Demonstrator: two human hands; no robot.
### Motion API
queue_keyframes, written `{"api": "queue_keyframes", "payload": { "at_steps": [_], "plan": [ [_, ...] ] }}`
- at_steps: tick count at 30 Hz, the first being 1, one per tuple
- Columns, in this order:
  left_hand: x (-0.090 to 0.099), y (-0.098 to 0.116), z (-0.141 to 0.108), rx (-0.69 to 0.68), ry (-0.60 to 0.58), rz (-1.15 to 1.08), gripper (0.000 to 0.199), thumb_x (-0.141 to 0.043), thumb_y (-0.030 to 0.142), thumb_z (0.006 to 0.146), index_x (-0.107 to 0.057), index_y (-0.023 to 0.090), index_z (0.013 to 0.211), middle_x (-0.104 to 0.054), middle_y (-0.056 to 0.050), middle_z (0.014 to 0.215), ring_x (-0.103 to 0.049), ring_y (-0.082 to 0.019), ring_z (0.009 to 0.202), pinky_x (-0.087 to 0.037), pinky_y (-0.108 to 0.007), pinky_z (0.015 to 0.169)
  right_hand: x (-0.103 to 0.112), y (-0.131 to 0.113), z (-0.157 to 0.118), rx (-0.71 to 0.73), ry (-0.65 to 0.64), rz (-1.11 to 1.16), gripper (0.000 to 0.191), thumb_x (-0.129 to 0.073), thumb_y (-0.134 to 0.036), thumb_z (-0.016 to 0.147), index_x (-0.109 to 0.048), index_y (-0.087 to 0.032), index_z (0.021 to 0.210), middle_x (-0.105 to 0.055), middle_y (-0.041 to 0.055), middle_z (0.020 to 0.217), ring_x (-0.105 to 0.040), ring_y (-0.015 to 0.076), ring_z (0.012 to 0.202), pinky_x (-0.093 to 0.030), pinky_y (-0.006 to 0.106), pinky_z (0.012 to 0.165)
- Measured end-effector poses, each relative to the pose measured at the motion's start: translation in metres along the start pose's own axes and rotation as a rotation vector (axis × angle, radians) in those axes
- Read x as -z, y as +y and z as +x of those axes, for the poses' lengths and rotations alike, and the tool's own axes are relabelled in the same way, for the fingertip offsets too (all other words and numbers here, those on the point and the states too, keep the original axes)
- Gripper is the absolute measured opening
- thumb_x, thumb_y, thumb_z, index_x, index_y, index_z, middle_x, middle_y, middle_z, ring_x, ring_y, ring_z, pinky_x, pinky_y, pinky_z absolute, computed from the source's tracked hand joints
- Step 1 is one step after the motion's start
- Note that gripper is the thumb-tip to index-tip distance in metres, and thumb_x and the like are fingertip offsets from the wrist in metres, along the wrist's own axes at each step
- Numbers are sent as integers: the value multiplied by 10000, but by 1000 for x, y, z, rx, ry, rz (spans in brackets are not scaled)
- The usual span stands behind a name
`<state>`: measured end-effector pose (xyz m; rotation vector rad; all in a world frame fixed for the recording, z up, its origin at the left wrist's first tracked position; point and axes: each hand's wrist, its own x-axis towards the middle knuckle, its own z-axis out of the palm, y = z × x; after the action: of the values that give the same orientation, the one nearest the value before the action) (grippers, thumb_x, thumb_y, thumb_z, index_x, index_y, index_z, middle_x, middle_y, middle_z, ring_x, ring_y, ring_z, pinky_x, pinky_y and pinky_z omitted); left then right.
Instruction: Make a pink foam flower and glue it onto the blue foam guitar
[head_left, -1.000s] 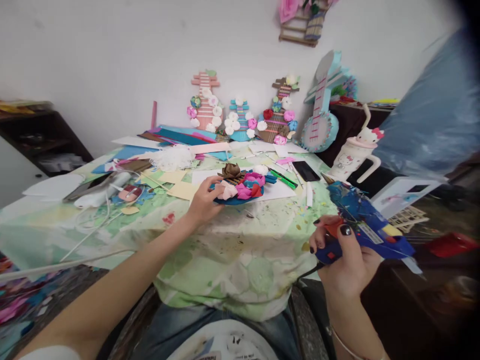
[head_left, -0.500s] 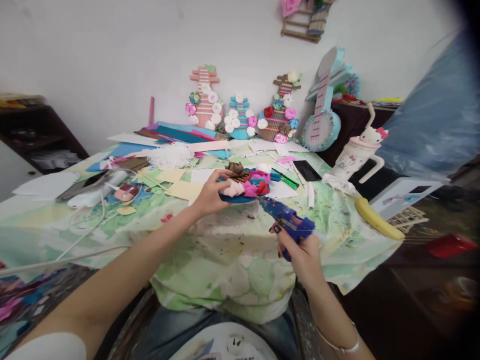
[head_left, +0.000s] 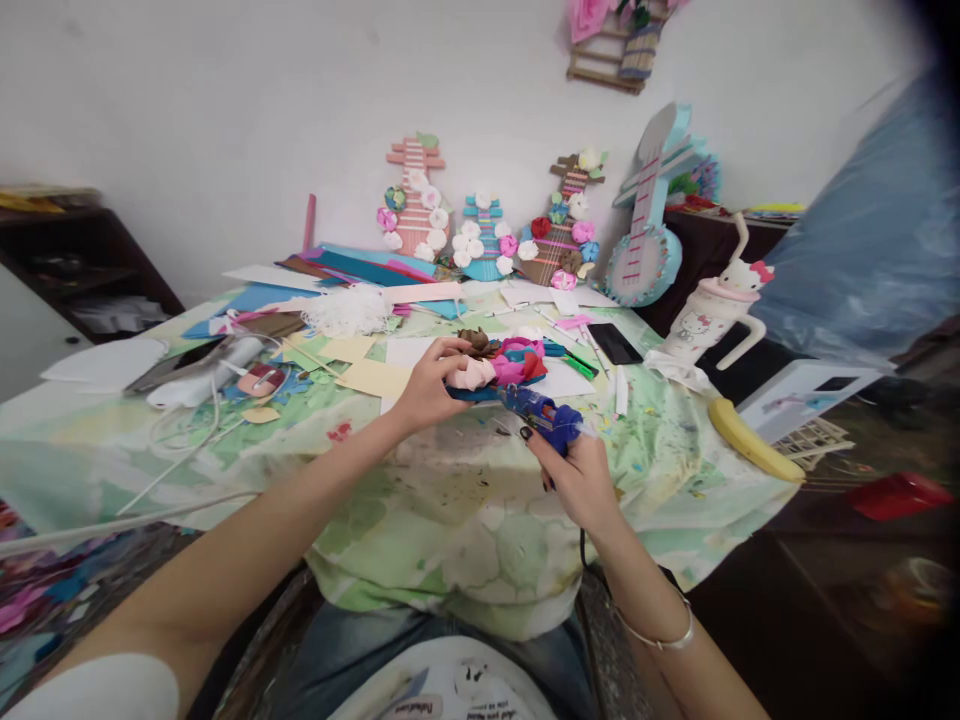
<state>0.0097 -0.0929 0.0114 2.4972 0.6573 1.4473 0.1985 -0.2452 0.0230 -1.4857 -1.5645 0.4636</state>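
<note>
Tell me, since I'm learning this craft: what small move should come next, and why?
Probably dab glue on the near edge of the flower-decorated craft piece: the right hand holds the glue gun with its front end at that edge, while the left hand grips the piece's left side.

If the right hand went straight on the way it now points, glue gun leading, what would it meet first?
Most likely the flowered craft piece in the left hand: the glue gun in the right hand points at its lower edge. Depth is unclear; they may already touch.
</note>
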Motion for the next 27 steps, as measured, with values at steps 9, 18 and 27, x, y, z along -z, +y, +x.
{"api": "queue_keyframes", "payload": {
  "at_steps": [9, 18, 27],
  "plan": [
    [-1, 3, -11, 26, 82, 14, 239, -755, 228, 624, -596, 189, 798, -567, -103, 1084, -555, -230, 1039, -497, -392, 877, -2, -6, 11, -47, -64, -87, 458, -472, -488, 819, -420, -193, 472, -420, -19, 406, -415, 105, 453, -299, 223, 461],
    [-1, 4, -13, 39, 112, 19, 215, -753, 209, 622, -617, 187, 787, -567, -99, 1071, -566, -234, 1025, -492, -404, 894, -4, -15, 16, -110, -110, -122, 470, -477, -477, 819, -420, -199, 444, -409, -15, 373, -421, 110, 421, -308, 230, 449],
    [1, 0, -13, 66, 95, 36, 240, -765, 225, 606, -595, 188, 771, -563, -92, 1084, -557, -235, 1045, -492, -406, 903, -1, -21, 26, -107, -138, -110, 440, -494, -442, 820, -421, -202, 458, -426, -11, 373, -414, 107, 410, -294, 235, 445]
  ]
}}
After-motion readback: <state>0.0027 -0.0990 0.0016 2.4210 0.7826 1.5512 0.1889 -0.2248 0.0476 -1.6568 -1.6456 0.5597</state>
